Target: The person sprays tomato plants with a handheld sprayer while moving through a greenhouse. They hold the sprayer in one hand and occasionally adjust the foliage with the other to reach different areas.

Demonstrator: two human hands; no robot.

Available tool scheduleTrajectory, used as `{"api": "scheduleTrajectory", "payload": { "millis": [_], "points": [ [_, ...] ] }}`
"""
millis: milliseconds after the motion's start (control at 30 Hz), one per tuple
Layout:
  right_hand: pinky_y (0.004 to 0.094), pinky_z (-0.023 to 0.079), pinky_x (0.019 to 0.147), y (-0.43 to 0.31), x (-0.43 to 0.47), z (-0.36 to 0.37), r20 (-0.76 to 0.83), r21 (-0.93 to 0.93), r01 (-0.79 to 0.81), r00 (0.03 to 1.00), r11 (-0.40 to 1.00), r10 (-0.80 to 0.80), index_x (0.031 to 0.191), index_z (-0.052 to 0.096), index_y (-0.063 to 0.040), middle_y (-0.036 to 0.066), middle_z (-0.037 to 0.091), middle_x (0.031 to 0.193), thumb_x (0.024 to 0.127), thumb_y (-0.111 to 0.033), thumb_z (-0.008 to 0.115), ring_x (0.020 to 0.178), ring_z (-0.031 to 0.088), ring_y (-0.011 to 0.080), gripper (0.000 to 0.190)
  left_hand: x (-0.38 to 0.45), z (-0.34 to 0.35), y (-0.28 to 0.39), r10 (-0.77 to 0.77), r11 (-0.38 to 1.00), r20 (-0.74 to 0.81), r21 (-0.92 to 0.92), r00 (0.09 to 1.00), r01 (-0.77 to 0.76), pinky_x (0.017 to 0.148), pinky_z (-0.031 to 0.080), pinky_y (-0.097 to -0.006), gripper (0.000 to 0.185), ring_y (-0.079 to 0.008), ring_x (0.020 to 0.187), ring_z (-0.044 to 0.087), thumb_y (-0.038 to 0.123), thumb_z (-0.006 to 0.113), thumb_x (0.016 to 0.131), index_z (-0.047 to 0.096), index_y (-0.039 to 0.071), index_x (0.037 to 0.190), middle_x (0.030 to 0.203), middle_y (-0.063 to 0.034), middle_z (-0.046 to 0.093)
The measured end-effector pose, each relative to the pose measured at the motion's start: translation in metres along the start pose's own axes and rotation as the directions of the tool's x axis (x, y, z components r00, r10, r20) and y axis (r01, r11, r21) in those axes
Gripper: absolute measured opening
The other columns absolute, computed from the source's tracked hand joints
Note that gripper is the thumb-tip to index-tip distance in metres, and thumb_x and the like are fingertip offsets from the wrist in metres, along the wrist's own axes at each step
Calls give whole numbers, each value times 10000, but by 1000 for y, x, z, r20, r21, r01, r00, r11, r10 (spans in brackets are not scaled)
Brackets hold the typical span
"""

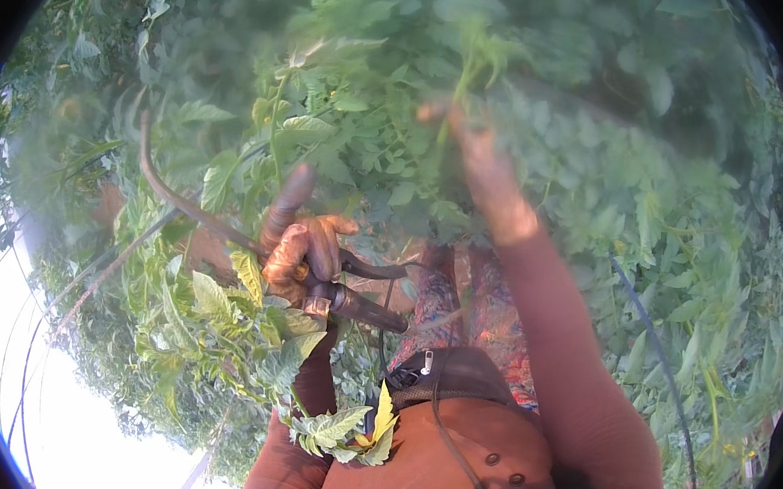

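My left hand [305, 248] grips a black-handled tool [369, 309], its fingers curled around it and one finger raised. A long, curved brown rod [188, 204] extends from this hand toward the upper left. A dark curved lever-like part [369, 268] projects on the other side; what kind of tool it is cannot be settled. Higher up and to the right, my right hand [478, 148] is blurred by motion. It appears closed around a green leafy shoot [474, 58], whose stem shows above and below the fingers. Yellowing leaves [248, 274] hang beside my left hand.
Dense green plants [371, 153], apparently tomato, surround me. A dark line [660, 341] runs through foliage at right, and a cord [121, 258] crosses at left. A black waist bag [450, 373] and a cable [453, 428] lie against my body. Leaves [342, 430] touch my left sleeve.
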State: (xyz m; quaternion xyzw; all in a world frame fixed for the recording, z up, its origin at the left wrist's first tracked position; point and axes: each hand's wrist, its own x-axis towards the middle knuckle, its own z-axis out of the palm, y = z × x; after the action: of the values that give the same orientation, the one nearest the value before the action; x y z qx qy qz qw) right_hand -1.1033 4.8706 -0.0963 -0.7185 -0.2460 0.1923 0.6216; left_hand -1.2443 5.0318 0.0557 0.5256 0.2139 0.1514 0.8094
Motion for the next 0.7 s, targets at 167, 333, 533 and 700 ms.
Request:
{"api": "scheduleTrajectory", "payload": {
  "millis": [167, 333, 533, 700],
  "points": [
    [383, 520, 828, -26, -93, 5, 345, 104, -476, 841, 873, 417, 1125, 619, -35, 121, 671, 1027, 863, -346, 652, 978, 646, 305, 408, 5, 9, -2, -6, 1000, 38, -22, 999, 7, 829, 475, -370, 533, -95, 438, 411, 171, 460, 931, 383, -72, 1400, 471, 19, 438],
    [419, 489, 882, -77, -90, -10, 426, -431, -117, 848, 895, 316, 1268, 537, -18, 175, 628, 1116, 817, -409, 696, 1039, 606, 364, 618, 3, 11, -4, 24, 995, -12, 95, 1000, -22, 811, 506, -334, 578, -72, 414, 380, 192, 468, 941, 329, -144, 1390, 457, 39, 389],
    [416, 441, 963, -145, -70, 41, 426, 152, -249, 890, 957, 163, 1398, 371, -35, 196, 536, 1230, 750, -343, 790, 1138, 544, 312, 831, -3, 9, 0, -107, 986, 102, 140, 989, 92, 960, 452, -397, 555, -126, 572, 514, 219, 508, 987, 314, 7, 1461, 643, 9, 519],
    [298, 447, 923, -136, -84, 34, 398, 298, -437, 865, 848, 306, 1424, 356, -57, 104, 518, 1252, 793, -157, 732, 1087, 542, 187, 741, 17, 8, -14, 37, 992, 189, -123, 981, -14, 970, 443, -373, 712, -175, 849, 587, 445, 609, 914, 386, -16, 1409, 921, -45, 599]
  ]
}}
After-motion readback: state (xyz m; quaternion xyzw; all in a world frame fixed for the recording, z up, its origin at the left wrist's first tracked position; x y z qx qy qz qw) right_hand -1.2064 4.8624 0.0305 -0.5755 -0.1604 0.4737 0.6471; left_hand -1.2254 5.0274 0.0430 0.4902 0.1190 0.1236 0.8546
